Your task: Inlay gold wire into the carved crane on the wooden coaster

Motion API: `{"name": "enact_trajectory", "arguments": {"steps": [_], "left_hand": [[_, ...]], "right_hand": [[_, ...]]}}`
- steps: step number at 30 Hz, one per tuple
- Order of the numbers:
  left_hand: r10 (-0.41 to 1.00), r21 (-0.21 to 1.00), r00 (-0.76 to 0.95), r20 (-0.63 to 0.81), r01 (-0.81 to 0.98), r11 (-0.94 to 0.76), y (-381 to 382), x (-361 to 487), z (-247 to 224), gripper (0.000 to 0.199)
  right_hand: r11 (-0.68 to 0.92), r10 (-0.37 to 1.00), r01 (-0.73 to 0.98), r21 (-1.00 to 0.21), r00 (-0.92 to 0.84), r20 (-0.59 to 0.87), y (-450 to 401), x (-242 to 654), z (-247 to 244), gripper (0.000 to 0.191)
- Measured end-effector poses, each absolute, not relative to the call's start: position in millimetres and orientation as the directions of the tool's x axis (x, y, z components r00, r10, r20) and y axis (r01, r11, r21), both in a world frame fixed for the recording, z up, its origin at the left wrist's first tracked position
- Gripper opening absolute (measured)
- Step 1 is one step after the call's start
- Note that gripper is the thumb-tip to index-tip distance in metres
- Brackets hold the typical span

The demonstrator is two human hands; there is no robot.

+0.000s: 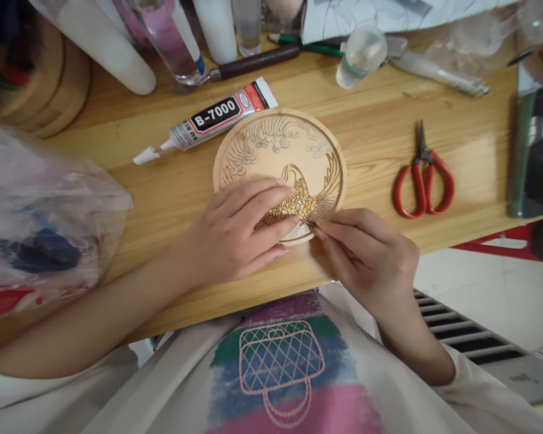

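A round wooden plaque (265, 129) lies on the table, with a bird in gold wire and drawn dark lines on its face. My left hand (247, 226) rests across its lower left part, fingers apart and pointing right, covering some of the bird. At the plaque's lower right edge, my right hand (366, 253) pinches a thin dark tool (311, 224), perhaps tweezers, whose tip touches the design. Whether the tip holds anything is too small to tell. A B-7000 glue tube (217, 117) lies against the plaque's upper left rim.
Red-handled scissors (423, 181) lie on the wooden table (375, 144) at the right, near a dark device (536, 154). A plastic bag (49, 223) is at the left. Along the back are a brown-handled tool (257, 62), a small clear cup (362, 54), a pen (443, 73), bottles and papers.
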State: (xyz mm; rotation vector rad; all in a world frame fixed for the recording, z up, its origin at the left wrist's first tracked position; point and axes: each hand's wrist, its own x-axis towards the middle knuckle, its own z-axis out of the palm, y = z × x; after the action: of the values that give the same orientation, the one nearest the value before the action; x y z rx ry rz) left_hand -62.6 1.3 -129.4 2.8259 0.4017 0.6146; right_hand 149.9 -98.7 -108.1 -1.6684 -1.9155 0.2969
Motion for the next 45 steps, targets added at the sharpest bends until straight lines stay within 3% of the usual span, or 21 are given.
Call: {"name": "enact_trajectory", "arguments": {"steps": [8,13,17,25,37,45], "left_hand": [[0.327,0.228,0.862,0.389,0.254,-0.940,-2.2,-63.1,-133.2,0.031],[0.384,0.344,0.859,0.338,0.267,-0.900,-4.1,-63.0,-131.7,0.029],[0.344,0.282,0.857,0.384,0.246,-0.927,-2.6,-61.6,-132.8,0.031],[0.337,0.279,0.872,0.355,0.246,-0.928,-0.5,-62.0,-131.5,0.032],[0.402,0.370,0.831,0.386,0.259,-0.892,0.6,-60.7,-135.3,0.036],[0.412,0.374,0.820,0.398,0.264,-0.889,1.2,-61.2,-135.0,0.038]], "right_hand": [[0.213,0.957,0.856,-0.472,-0.085,0.277,-99.0,150.7,-107.6,0.014],[0.179,0.967,0.860,-0.477,-0.066,0.245,-97.0,149.7,-104.8,0.012],[0.162,0.973,0.858,-0.487,-0.058,0.222,-96.3,148.7,-104.0,0.012],[0.183,0.963,0.865,-0.468,-0.063,0.260,-96.3,148.8,-106.9,0.012],[0.221,0.945,0.869,-0.442,-0.078,0.319,-95.3,149.1,-111.6,0.013],[0.203,0.923,0.829,-0.521,0.015,0.383,-95.9,151.3,-113.5,0.013]]}}
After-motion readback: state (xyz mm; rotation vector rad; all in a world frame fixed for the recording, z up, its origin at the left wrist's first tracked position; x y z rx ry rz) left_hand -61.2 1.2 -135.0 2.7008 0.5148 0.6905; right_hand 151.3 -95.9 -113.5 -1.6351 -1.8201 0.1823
